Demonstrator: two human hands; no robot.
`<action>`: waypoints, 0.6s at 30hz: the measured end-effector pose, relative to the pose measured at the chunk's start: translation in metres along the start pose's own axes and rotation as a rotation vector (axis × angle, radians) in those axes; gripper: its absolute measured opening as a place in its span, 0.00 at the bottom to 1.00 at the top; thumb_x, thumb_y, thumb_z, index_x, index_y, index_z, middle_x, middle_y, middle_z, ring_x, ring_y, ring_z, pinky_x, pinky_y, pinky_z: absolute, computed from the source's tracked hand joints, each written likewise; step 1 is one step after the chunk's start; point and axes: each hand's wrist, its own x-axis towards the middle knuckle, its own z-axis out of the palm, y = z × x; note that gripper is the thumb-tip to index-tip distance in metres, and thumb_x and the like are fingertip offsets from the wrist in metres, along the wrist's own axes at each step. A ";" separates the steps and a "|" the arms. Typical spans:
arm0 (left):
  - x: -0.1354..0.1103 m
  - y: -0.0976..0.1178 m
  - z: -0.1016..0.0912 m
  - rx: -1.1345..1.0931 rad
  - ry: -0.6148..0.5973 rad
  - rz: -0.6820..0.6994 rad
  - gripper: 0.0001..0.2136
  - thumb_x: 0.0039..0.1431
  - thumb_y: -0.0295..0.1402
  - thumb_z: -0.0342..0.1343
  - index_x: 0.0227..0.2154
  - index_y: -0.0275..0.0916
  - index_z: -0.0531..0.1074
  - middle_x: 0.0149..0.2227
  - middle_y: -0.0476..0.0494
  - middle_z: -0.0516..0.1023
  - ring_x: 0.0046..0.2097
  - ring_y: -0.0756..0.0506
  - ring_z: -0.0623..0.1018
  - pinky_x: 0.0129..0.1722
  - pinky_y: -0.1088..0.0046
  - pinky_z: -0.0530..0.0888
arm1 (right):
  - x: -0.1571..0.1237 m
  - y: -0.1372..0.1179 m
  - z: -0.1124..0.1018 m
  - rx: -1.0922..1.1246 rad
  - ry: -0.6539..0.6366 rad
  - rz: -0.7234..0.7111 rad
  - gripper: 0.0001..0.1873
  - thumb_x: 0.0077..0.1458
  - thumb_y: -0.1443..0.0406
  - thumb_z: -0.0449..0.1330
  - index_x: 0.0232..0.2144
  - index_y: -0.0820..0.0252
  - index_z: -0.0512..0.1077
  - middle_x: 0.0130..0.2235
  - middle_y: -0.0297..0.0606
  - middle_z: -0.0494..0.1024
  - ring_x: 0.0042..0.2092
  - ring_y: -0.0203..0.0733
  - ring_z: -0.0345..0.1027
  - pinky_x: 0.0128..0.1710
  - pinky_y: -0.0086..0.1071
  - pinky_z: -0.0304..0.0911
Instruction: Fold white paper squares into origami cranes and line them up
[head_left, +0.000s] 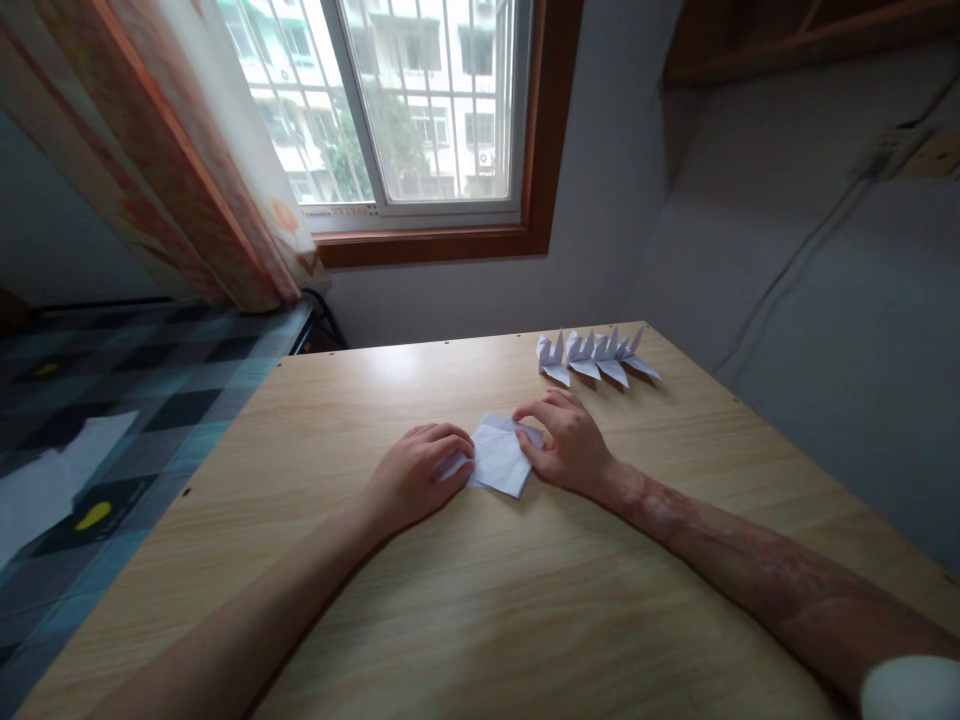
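Observation:
A folded sheet of white paper lies on the wooden table, with crease lines across its top face. My left hand is closed on its left end, the fingers curled over the edge and the thumb beneath them. At the right end, my right hand grips the paper between thumb and fingers. Parts of the sheet are covered by the fingers of both hands. Beyond my right hand stands a row of several folded white paper figures with pointed tips.
A window with a brown frame is behind the table. Left of the table is a bed with a checked cover, and white paper sheets lie on it. A patterned curtain hangs at the left. A cable runs down the right wall.

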 end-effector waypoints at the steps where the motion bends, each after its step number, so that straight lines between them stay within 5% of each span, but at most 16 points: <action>1: 0.000 0.000 0.000 0.001 0.000 0.001 0.04 0.69 0.31 0.61 0.42 0.44 0.80 0.49 0.43 0.87 0.49 0.41 0.85 0.55 0.61 0.79 | 0.000 0.000 0.000 0.007 0.008 -0.009 0.08 0.62 0.67 0.67 0.44 0.54 0.78 0.41 0.38 0.86 0.45 0.52 0.78 0.69 0.55 0.62; 4: -0.001 -0.001 0.001 0.006 0.002 0.006 0.04 0.70 0.31 0.61 0.42 0.44 0.80 0.49 0.44 0.87 0.49 0.41 0.85 0.55 0.60 0.79 | -0.001 -0.001 -0.002 0.083 0.013 -0.021 0.08 0.63 0.65 0.68 0.45 0.55 0.77 0.41 0.40 0.84 0.45 0.52 0.78 0.62 0.53 0.68; 7: -0.001 -0.002 0.001 0.001 0.007 0.004 0.04 0.70 0.31 0.61 0.42 0.45 0.80 0.49 0.44 0.87 0.49 0.41 0.85 0.55 0.60 0.79 | -0.004 -0.001 -0.005 0.283 -0.063 0.014 0.20 0.65 0.62 0.68 0.57 0.55 0.73 0.41 0.40 0.83 0.43 0.50 0.78 0.50 0.44 0.74; 12: -0.001 -0.001 0.002 -0.005 0.016 0.007 0.04 0.69 0.30 0.61 0.42 0.45 0.80 0.49 0.45 0.87 0.49 0.41 0.86 0.55 0.60 0.79 | -0.009 0.000 -0.009 0.616 -0.203 -0.013 0.43 0.69 0.57 0.67 0.75 0.57 0.51 0.51 0.45 0.85 0.45 0.47 0.82 0.51 0.42 0.76; 15: -0.001 0.000 0.001 -0.009 0.024 0.001 0.05 0.68 0.30 0.61 0.42 0.45 0.81 0.48 0.44 0.88 0.49 0.41 0.86 0.54 0.61 0.79 | -0.010 -0.002 -0.011 0.660 -0.258 -0.058 0.37 0.68 0.57 0.67 0.72 0.56 0.58 0.62 0.52 0.80 0.50 0.48 0.83 0.54 0.43 0.76; 18: -0.001 -0.001 0.002 -0.021 0.026 -0.001 0.05 0.69 0.31 0.61 0.42 0.44 0.82 0.49 0.43 0.88 0.49 0.40 0.85 0.55 0.60 0.79 | -0.006 -0.007 -0.015 0.610 -0.332 -0.088 0.25 0.67 0.61 0.67 0.62 0.55 0.67 0.60 0.49 0.83 0.52 0.50 0.83 0.54 0.43 0.76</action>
